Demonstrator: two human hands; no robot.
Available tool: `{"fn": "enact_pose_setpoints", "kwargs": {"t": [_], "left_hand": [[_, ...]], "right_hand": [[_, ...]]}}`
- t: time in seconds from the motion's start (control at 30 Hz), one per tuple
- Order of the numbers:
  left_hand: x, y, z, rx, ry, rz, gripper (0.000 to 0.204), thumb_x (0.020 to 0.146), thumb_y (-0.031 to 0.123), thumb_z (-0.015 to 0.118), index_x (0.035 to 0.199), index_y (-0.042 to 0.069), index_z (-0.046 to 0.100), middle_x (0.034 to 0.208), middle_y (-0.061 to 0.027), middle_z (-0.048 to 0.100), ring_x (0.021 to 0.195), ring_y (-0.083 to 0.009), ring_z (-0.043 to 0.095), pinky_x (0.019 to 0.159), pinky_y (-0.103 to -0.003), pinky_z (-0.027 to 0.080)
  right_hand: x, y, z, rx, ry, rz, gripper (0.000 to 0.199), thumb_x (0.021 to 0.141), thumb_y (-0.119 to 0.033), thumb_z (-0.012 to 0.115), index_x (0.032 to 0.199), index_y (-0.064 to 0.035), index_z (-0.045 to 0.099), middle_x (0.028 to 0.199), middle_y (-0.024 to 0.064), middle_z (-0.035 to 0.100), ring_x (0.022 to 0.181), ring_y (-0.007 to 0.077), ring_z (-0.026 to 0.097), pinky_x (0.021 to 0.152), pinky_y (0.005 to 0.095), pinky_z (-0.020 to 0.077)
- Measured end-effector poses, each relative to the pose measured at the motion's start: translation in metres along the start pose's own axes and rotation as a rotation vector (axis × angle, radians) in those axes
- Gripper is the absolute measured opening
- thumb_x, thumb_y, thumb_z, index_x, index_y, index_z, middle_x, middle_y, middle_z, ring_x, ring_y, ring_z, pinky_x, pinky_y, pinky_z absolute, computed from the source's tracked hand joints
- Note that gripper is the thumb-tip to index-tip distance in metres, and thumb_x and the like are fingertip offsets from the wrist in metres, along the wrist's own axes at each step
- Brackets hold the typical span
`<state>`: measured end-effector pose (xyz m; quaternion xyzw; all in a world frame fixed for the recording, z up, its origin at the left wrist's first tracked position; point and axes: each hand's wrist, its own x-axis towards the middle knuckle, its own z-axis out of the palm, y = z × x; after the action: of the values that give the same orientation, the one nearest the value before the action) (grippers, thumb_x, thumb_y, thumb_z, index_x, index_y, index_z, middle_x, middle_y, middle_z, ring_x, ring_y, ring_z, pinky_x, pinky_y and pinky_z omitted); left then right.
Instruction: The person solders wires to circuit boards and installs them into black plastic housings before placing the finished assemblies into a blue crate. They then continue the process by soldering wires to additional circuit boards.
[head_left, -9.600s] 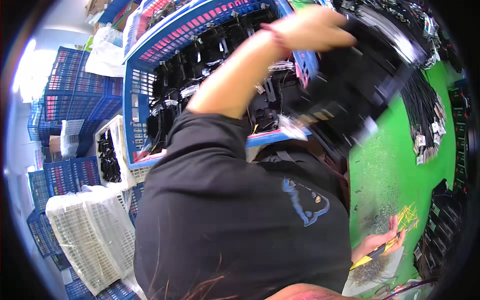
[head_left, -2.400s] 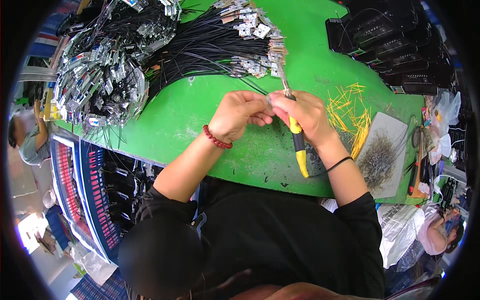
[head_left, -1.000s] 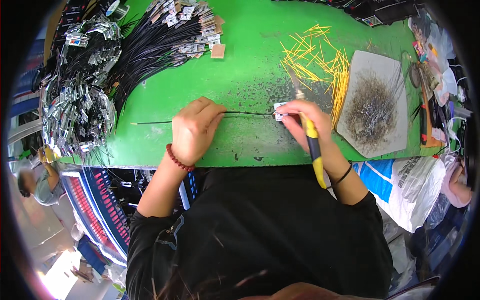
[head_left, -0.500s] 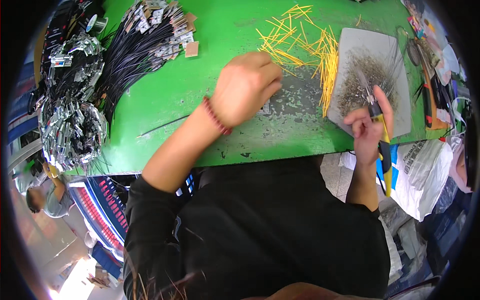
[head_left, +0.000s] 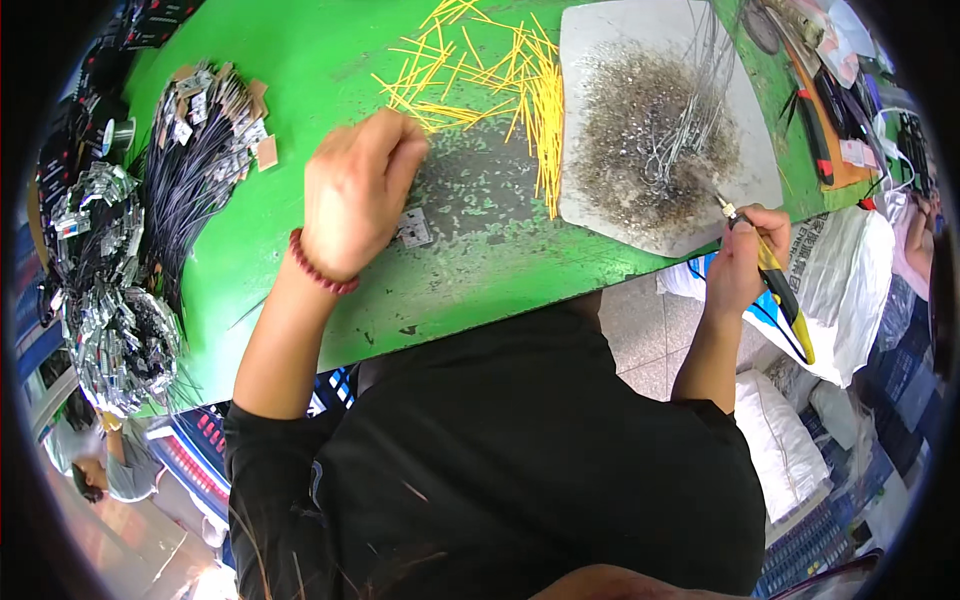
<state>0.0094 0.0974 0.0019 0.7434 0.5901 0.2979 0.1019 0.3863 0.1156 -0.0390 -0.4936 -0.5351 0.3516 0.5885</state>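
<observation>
My left hand (head_left: pixel 355 190) is closed above the worn green bench, back of the hand up and fingertips hidden. What it holds, if anything, I cannot make out. Beside its fingers lies a small pale component board (head_left: pixel 412 228). My right hand (head_left: pixel 742 262) grips a yellow-and-black soldering iron (head_left: pixel 778 285) near its metal end. The iron's tip points up and left, over the lower right part of a pale grey slab (head_left: pixel 600 25). Dark and shiny crumbs (head_left: pixel 630 140) cover that slab, along with thin silvery wires (head_left: pixel 690 115).
Thin yellow tubes (head_left: pixel 548 130) lie left of the slab. Black leads with small boards (head_left: pixel 195 170) and a silvery bundle (head_left: pixel 120 330) are at the left, near a wire spool (head_left: pixel 118 135). Pliers (head_left: pixel 815 140) lie far right. A co-worker (head_left: pixel 125 465) is at lower left.
The whole view has turned, so the bench things sit further left. My right hand's raised fingers have folded around the iron, and its tip now points lower over the slab. My left hand remains closed.
</observation>
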Motion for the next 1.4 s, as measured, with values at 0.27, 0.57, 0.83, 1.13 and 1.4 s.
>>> {"fn": "enact_pose_setpoints", "kwargs": {"t": [0.27, 0.57, 0.83, 1.13, 1.4], "left_hand": [[-0.031, 0.012, -0.007, -0.216, -0.056, -0.142, 0.015, 0.074, -0.004, 0.072, 0.086, 0.000, 0.065, 0.076, -0.0094, 0.065, 0.067, -0.0210, 0.062, 0.063, -0.031, 0.050], [-0.039, 0.016, -0.006, -0.228, -0.009, -0.220, 0.014, 0.075, -0.006, 0.070, 0.087, -0.002, 0.067, 0.079, -0.0112, 0.065, 0.069, -0.0201, 0.062, 0.064, -0.029, 0.050], [-0.050, 0.013, -0.009, -0.240, 0.022, -0.245, 0.008, 0.075, -0.005, 0.069, 0.082, -0.002, 0.066, 0.077, -0.0104, 0.064, 0.068, -0.0201, 0.061, 0.064, -0.029, 0.049], [-0.072, 0.013, -0.014, -0.073, 0.041, -0.160, 0.010, 0.072, -0.002, 0.069, 0.077, 0.002, 0.062, 0.080, -0.0093, 0.058, 0.078, -0.0267, 0.056, 0.071, -0.035, 0.045], [-0.091, 0.006, 0.000, 0.111, 0.182, -0.128, 0.012, 0.066, 0.008, 0.073, 0.071, 0.012, 0.062, 0.086, -0.0009, 0.056, 0.079, -0.0210, 0.054, 0.072, -0.036, 0.037]], "right_hand": [[0.009, 0.000, 0.016, -0.033, -0.046, -0.054, 0.016, 0.079, -0.001, 0.065, 0.088, -0.0032, 0.053, 0.079, -0.0009, 0.051, 0.066, 0.0050, 0.041, 0.061, 0.0194, 0.0331], [0.011, 0.003, 0.018, -0.019, -0.077, -0.077, 0.013, 0.079, 0.000, 0.061, 0.090, -0.0025, 0.055, 0.083, 0.0015, 0.055, 0.070, 0.0060, 0.045, 0.063, 0.0197, 0.0357], [0.012, 0.003, 0.024, 0.011, -0.014, -0.030, 0.015, 0.078, 0.005, 0.061, 0.089, -0.0027, 0.054, 0.079, 0.0006, 0.054, 0.066, 0.0044, 0.045, 0.060, 0.0198, 0.0368], [-0.023, -0.022, 0.065, 0.179, -0.229, -0.076, 0.018, 0.078, -0.010, 0.063, 0.087, -0.0010, 0.049, 0.074, 0.0065, 0.047, 0.067, 0.0136, 0.043, 0.062, 0.0249, 0.0333], [-0.064, -0.033, 0.144, 0.276, -0.619, 0.044, 0.026, 0.079, -0.013, 0.073, 0.091, -0.0028, 0.052, 0.081, 0.0075, 0.056, 0.066, 0.0089, 0.045, 0.059, 0.0230, 0.0358]]}}
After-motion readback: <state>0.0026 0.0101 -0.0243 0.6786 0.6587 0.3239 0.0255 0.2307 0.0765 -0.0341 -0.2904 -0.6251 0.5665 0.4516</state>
